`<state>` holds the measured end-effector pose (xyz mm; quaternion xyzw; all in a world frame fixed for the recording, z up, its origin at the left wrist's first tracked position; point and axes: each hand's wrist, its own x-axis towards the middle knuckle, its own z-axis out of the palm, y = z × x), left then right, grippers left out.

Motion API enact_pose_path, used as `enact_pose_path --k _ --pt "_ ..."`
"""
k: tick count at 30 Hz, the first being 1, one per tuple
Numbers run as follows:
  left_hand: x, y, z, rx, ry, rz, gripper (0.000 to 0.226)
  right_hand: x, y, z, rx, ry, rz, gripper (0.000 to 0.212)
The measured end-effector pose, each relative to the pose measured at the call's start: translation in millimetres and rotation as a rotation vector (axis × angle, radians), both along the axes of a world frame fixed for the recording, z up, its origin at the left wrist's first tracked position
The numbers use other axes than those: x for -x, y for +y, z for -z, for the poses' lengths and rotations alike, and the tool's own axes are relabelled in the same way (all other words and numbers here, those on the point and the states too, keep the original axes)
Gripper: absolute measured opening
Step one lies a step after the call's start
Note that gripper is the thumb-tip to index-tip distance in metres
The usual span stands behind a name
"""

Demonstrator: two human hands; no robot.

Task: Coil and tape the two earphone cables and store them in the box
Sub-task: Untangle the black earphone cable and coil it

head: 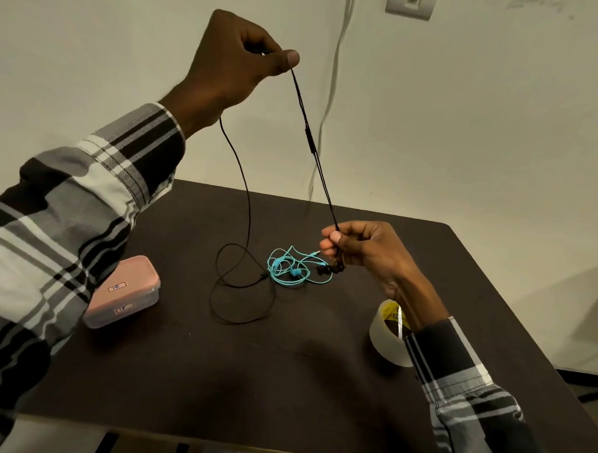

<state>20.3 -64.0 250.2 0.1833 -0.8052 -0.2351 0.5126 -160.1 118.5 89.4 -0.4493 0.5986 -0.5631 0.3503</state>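
My left hand (229, 69) is raised high above the table, pinching the black earphone cable (249, 203). The doubled strands run taut down to my right hand (361, 249), which pinches them near the black earbuds hanging just below its fingers. The rest of the black cable drops from my left hand and lies in loose loops on the dark table (284, 379). A tangled turquoise earphone cable (289, 267) rests on the table under my right hand. A pink lidded box (125, 292), closed, sits at the left. A roll of tape (390, 333) stands by my right wrist.
A pale wall stands behind the table, with a white cord (334, 91) hanging down it and a wall plate (412, 3) at the top right. The table's right edge borders open floor.
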Motion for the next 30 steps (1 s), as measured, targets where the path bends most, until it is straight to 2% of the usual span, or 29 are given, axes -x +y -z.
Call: enact_pose_path --k 5,7,11,14,18,30 --pt "1 4 8 -0.034 -0.029 0.024 0.034 7 5 1 -0.064 0.035 0.01 0.018" --pt "3 12 12 -0.039 -0.102 0.078 0.032 8 6 -4 -0.076 0.089 0.028 0.028" --pt "13 40 24 -0.023 -0.275 0.185 0.021 -2 7 -33 0.06 0.114 0.072 0.045" --pt "25 54 35 0.005 -0.364 0.251 0.022 -16 4 -58 0.197 0.087 0.071 0.041" --pt "28 59 44 -0.006 -0.386 0.287 0.025 -30 1 -72 0.324 0.089 0.126 0.017" --pt "-16 34 60 -0.153 -0.391 0.267 0.02 -7 17 -48 0.258 0.108 0.27 0.014"
